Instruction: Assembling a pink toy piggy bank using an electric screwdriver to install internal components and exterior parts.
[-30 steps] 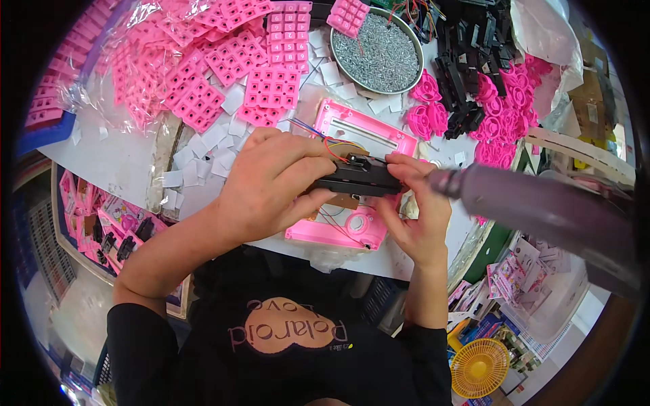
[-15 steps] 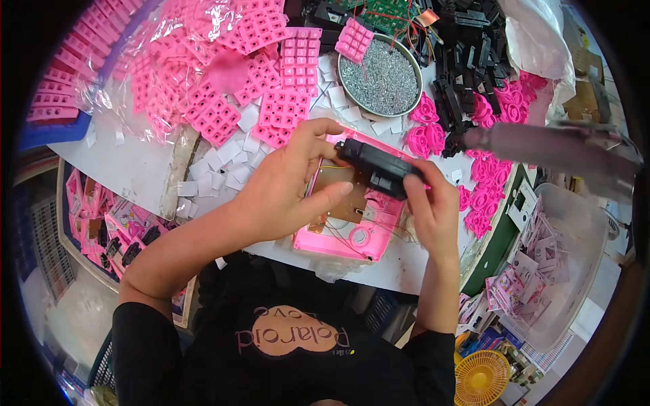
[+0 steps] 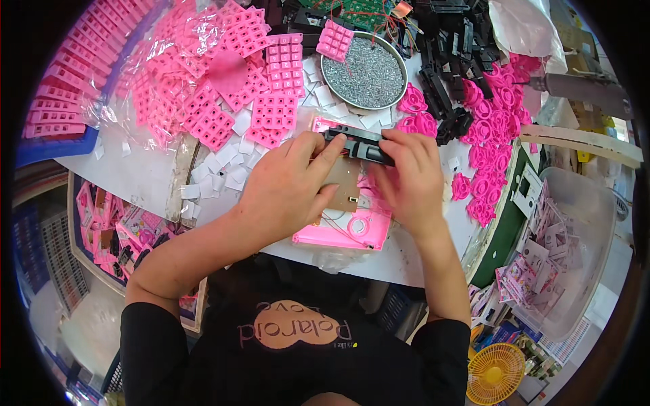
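A long black plastic part [image 3: 369, 150] lies across the far end of an open pink plastic housing [image 3: 315, 237]. My left hand [image 3: 281, 172] holds the part's left end, the index finger on top and the thumb lower down, away from it. My right hand [image 3: 414, 177] grips the right end, fingers over its far edge; the thumb is partly hidden. Inside the housing show a brown circuit board [image 3: 347, 183], thin wires and a round ring near the close edge. My hands hide the housing's sides, and whether the part is seated cannot be seen.
Pink keypads [image 3: 274, 111] pile up at the far left, with white squares [image 3: 233, 162] nearer. A round tin of small screws [image 3: 365, 74] stands beyond the housing. Black parts [image 3: 467, 40] and pink rings [image 3: 482, 176] lie right. A grey rod-shaped tool [image 3: 582, 88] hangs at far right.
The black part has swung from a slant to nearly level over the housing's far end. My right hand has moved slightly left and up. The hanging tool has swung away to the right.
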`<action>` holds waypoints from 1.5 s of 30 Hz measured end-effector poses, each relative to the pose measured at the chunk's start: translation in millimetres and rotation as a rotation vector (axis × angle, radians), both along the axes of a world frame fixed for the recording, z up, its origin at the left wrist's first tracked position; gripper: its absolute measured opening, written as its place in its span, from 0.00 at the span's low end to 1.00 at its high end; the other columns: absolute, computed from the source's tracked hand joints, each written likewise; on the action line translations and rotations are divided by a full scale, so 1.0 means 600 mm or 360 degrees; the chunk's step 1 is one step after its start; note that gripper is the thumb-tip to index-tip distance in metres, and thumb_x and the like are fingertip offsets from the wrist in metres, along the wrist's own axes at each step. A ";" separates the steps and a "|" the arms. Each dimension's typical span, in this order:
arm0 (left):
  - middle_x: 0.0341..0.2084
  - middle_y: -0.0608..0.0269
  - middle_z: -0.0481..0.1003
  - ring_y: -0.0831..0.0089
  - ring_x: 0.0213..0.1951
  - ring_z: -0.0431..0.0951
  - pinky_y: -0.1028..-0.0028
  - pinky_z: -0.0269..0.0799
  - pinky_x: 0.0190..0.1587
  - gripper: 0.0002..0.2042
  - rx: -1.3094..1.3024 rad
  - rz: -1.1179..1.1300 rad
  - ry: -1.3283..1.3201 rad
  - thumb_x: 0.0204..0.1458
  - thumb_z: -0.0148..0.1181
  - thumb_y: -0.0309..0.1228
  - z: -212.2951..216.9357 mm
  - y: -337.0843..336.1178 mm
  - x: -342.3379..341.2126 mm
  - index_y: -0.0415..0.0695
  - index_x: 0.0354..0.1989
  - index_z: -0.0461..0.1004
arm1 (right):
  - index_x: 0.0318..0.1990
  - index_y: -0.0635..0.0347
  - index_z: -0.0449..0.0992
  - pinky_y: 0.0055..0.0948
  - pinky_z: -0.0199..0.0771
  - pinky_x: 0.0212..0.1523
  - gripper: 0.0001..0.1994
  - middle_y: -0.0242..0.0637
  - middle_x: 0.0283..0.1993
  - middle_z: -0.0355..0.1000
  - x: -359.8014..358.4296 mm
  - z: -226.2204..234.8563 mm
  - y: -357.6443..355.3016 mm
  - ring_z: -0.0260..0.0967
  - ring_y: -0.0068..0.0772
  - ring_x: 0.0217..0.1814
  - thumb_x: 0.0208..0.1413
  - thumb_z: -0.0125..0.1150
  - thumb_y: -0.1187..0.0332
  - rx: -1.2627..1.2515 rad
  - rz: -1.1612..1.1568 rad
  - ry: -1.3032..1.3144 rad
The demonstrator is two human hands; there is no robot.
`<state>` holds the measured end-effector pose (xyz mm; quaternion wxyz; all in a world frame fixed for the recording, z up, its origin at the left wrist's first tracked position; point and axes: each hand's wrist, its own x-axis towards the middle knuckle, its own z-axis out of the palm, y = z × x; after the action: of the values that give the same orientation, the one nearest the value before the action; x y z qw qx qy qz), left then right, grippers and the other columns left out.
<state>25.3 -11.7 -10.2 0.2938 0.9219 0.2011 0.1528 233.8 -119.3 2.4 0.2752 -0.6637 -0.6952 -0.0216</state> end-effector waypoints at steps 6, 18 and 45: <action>0.42 0.54 0.72 0.58 0.38 0.77 0.62 0.73 0.38 0.28 0.0055 -0.0035 0.0257 0.49 0.66 0.35 0.028 0.008 0.006 0.41 0.60 0.71 | 0.46 0.61 0.77 0.39 0.73 0.51 0.19 0.42 0.53 0.76 0.002 0.042 0.003 0.71 0.48 0.50 0.44 0.70 0.75 -0.0402 -0.0037 0.0075; 0.28 0.57 0.80 0.59 0.34 0.82 0.55 0.71 0.37 0.08 0.0741 -0.0139 0.0419 0.46 0.65 0.38 -0.031 0.183 0.235 0.49 0.28 0.82 | 0.61 0.67 0.64 0.36 0.71 0.45 0.27 0.41 0.45 0.69 0.124 0.163 0.040 0.67 0.35 0.42 0.56 0.64 0.68 0.0751 0.0131 0.1596; 0.30 0.69 0.77 0.74 0.33 0.78 0.69 0.66 0.37 0.09 0.0107 -0.0483 -0.0693 0.47 0.70 0.28 0.049 -0.004 0.016 0.46 0.35 0.77 | 0.50 0.53 0.63 0.31 0.67 0.26 0.19 0.29 0.23 0.66 -0.062 0.155 -0.020 0.62 0.25 0.21 0.58 0.64 0.60 0.0439 0.0985 0.2253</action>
<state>34.7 -14.3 18.9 0.3188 0.8962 -0.0125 0.3084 196.3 -131.3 95.2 0.7262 -0.2555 -0.4988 0.3982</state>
